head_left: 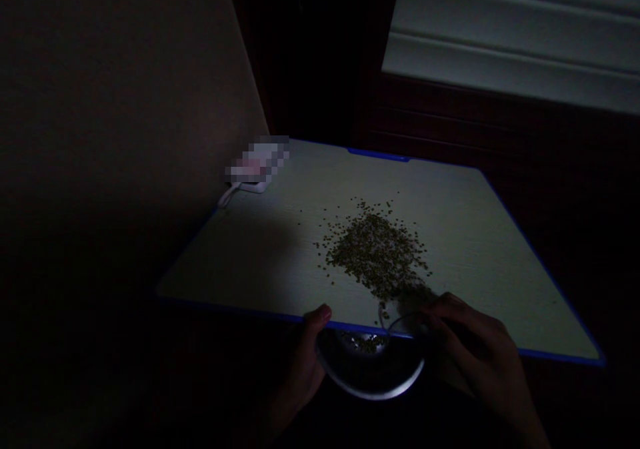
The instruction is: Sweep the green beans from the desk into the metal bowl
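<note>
A heap of small greenish-brown grains (379, 254) lies spread on a pale board with a blue rim (240, 262). Just below the board's near edge, my left hand (305, 362) grips a shiny metal bowl (370, 372) by its left rim, thumb resting on the board's edge. A few grains lie inside the bowl. My right hand (475, 352) rests at the board's near edge beside the bowl's right rim, fingers curled, next to the heap's nearest grains. The scene is very dark, so what the right fingers hold is unclear.
A small white device (257, 165) with a cable sits at the board's far left corner, partly blurred out. A plain wall (100, 102) rises on the left. Dark wooden furniture and pale slatted blinds (515, 35) stand behind the board.
</note>
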`<act>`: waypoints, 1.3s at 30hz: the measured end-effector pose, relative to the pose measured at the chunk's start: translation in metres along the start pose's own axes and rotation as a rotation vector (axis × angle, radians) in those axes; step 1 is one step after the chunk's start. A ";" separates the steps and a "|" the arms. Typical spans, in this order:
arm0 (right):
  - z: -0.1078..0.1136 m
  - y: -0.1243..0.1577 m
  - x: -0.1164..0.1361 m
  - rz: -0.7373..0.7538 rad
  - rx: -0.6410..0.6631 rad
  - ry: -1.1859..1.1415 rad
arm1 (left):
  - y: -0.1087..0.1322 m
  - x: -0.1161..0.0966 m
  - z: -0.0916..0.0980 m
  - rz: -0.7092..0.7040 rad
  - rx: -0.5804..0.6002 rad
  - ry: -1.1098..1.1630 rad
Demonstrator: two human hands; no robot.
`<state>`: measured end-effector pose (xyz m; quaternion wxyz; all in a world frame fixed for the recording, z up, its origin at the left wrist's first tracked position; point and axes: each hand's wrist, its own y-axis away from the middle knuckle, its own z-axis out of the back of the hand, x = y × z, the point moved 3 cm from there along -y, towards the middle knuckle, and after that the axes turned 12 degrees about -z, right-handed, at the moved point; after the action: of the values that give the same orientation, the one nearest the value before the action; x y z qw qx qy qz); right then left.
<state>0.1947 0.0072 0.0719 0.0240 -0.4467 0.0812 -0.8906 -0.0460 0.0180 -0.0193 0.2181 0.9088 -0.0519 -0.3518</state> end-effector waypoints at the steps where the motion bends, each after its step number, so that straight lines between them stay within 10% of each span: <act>1: 0.001 0.000 0.000 0.004 -0.002 -0.003 | 0.000 0.001 0.000 -0.011 0.013 0.001; 39: 0.007 -0.007 -0.006 -0.039 -0.086 -0.103 | -0.007 0.010 -0.002 -0.031 -0.224 -0.020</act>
<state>0.2043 0.0138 0.0721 -0.0083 -0.4940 0.1096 -0.8625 -0.0375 0.0226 -0.0268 0.3121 0.8759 -0.0002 -0.3680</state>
